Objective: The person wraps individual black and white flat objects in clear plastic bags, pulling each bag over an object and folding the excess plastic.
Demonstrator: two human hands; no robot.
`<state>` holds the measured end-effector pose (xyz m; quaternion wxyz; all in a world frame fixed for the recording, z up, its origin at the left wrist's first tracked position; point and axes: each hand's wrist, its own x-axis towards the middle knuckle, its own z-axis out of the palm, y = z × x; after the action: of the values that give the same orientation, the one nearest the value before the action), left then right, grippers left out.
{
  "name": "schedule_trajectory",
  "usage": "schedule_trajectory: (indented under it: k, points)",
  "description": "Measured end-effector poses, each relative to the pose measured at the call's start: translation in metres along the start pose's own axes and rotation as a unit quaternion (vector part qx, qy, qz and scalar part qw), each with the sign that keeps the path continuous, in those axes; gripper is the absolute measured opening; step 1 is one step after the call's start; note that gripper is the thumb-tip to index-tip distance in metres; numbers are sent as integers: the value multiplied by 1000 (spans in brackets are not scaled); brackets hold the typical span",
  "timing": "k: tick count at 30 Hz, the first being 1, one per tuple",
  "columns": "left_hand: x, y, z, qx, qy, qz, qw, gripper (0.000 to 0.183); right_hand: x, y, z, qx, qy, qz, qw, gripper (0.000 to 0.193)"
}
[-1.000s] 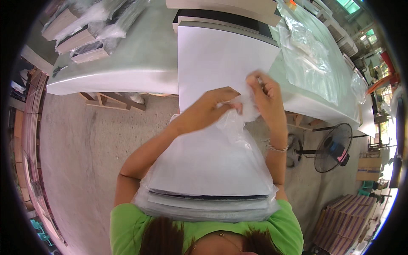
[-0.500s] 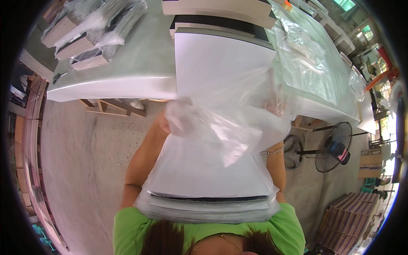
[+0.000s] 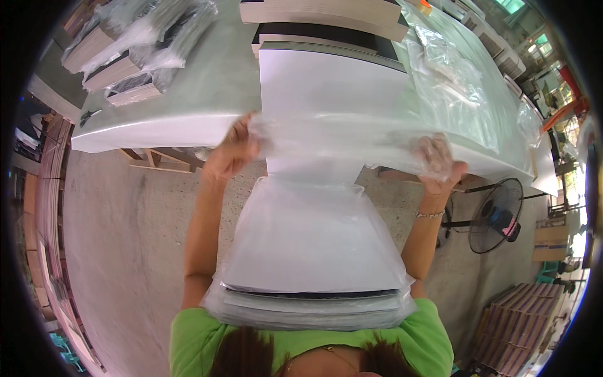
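A clear plastic bag (image 3: 339,139) is drawn out sideways between my two hands, blurred by motion. My left hand (image 3: 233,151) is closed on its left end, by the table's front edge. Film covers the fingers of my right hand (image 3: 438,162), which are curled round the right end. Beneath and behind the bag lies a large white sheet (image 3: 333,85) that overhangs the table edge towards me. Against my body rests a stack of white sheets (image 3: 317,242) in clear plastic, with a dark layer (image 3: 314,293) along its near edge.
Thick dark-covered blocks of paper (image 3: 323,11) stand behind the sheet. Plastic-wrapped blocks (image 3: 135,93) and scissors (image 3: 89,117) lie on the table's left. Loose clear film (image 3: 452,81) spreads over the right. A fan (image 3: 496,217) and stacked boards (image 3: 518,320) stand on the right.
My hands have moved apart, the left one outward to the left and the right one outward to the right. The bunched, billowing bag is now stretched into a band between them.
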<state>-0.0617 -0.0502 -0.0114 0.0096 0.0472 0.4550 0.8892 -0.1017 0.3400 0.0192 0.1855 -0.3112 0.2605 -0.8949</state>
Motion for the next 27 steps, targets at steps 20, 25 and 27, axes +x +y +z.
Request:
schedule_trajectory:
  k: [20,25,27]
  points:
    - [30,60,68,540,151,336,757,51,92,8,14,-512,279,-172,794,41]
    - [23,65,56,111,51,138,983,42,70,-7,-2,-109,232,-11,967,41]
    - [18,62,56,-44,16,50,998,39,57,-8,-23,16,107,51,993,41]
